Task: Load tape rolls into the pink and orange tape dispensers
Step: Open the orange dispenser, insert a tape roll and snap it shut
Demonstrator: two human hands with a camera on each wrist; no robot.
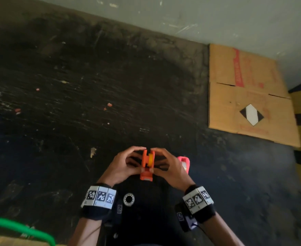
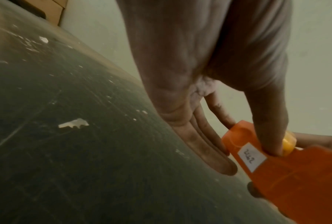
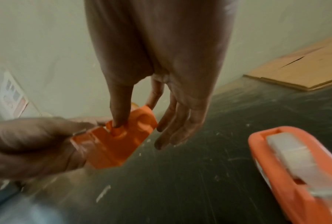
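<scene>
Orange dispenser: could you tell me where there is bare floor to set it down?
Free: the dark floor left of the hands, out to the cardboard on the right. Crowded: right of the right hand, where the pink dispenser lies, and near the metal ring.

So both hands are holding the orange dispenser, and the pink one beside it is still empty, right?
Not quite. Both hands, left hand and right hand, do hold the orange dispenser, but the pink dispenser already carries a tape roll, as the right wrist view shows.
</scene>
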